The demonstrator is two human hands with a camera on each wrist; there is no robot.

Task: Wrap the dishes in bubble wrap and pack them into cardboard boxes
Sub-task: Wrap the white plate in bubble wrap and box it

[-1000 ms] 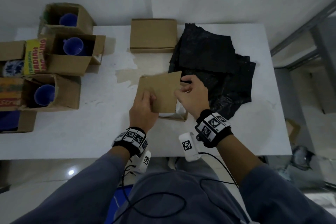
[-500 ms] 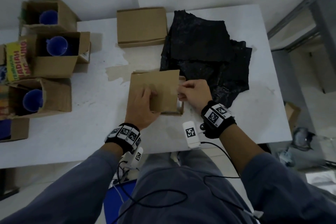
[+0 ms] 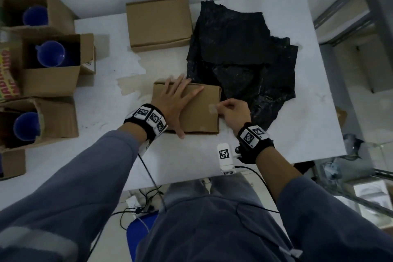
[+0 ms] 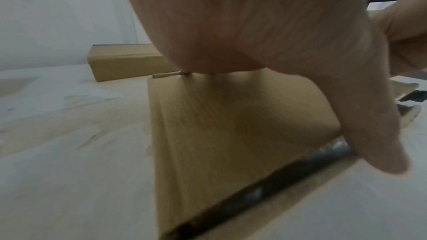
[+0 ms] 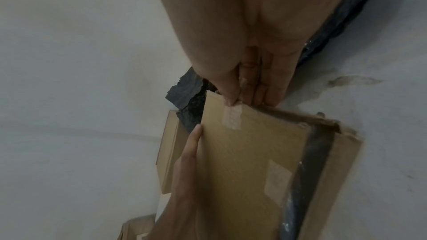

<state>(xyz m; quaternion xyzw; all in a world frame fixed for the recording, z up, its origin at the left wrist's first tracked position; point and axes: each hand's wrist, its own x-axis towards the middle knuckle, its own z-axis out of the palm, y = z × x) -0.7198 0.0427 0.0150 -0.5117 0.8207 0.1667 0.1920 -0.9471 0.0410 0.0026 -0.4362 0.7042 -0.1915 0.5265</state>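
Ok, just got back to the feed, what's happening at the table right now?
The person is closing a small cardboard box in front of them. The left hand lies flat on its lid, holding it down, while the right hand pinches a strip of tape at the lid's edge. Black bubble wrap lies beyond it, a closed box behind, and open boxes with blue cups on the left.

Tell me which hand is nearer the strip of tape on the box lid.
Right. The right hand pinches the tape strip at the lid's edge; the left hand lies flat on the lid, away from it.
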